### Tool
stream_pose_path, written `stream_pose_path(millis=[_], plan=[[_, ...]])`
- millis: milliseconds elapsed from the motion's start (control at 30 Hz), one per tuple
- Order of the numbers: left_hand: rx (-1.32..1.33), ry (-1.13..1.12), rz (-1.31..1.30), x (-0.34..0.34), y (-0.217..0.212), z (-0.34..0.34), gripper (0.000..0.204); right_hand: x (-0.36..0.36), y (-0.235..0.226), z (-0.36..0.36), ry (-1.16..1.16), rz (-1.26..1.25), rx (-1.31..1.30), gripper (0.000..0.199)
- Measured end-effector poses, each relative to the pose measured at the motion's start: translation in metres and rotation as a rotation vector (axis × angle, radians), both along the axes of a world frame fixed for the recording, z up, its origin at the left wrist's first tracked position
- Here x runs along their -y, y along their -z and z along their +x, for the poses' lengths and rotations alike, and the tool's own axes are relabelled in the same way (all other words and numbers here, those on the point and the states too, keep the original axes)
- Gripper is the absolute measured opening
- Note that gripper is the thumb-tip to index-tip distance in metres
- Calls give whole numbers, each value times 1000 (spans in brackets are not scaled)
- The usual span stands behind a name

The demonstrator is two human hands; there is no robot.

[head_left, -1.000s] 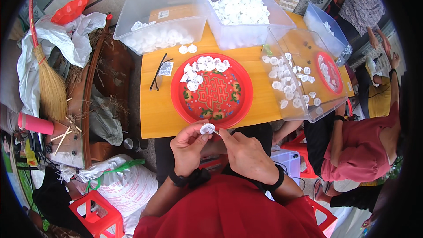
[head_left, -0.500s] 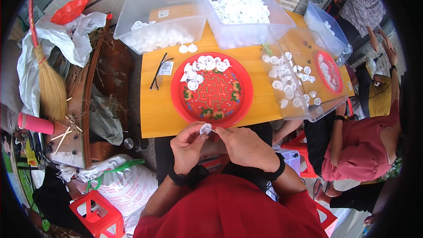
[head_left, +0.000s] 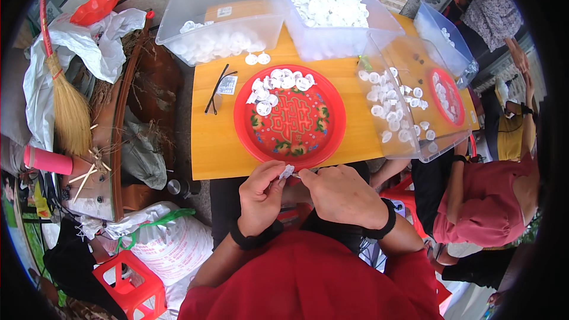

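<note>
Just in front of the table's near edge, my left hand (head_left: pixel 259 197) pinches a small white plastic piece (head_left: pixel 287 170) between thumb and fingers. My right hand (head_left: pixel 351 197) is closed at its right side, with a thin, narrow thing (head_left: pixel 296 175) poking from the fingertips toward the piece; most of it is hidden in the hand, so its kind cannot be made out. Beyond the hands lies a round red tray (head_left: pixel 239 123) with a patterned bottom. Several similar white round pieces (head_left: pixel 265 96) are gathered along its far left part.
Two clear bins (head_left: pixel 172 29) (head_left: pixel 323 50) of white pieces stand at the table's back. Black-framed glasses (head_left: pixel 217 88) lie left of the tray. A clear lid-like tray (head_left: pixel 409 153) and loose pieces (head_left: pixel 385 104) are at right. A person in a red top (head_left: pixel 474 201) sits at right.
The white piece has been turned between my fingers and now shows a different side. Both hands have shifted slightly right in the picture, as my view has moved a little.
</note>
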State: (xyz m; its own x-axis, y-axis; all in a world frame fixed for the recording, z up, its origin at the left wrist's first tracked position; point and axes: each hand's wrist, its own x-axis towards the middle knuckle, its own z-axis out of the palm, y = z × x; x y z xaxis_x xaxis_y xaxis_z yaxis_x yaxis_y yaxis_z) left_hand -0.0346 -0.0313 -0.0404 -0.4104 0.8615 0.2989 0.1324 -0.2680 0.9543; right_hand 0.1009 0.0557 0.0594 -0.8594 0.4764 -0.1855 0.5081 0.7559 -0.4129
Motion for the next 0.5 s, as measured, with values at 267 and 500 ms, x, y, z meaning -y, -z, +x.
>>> stream_pose_path(millis=[267, 500], plan=[[59, -5, -45, -1, -1, 0, 24, -8, 0, -4, -130, 68, -46, 18], [133, 55, -104, 3, 6, -2, 26, -30, 4, -8, -194, -41, 101, 22]])
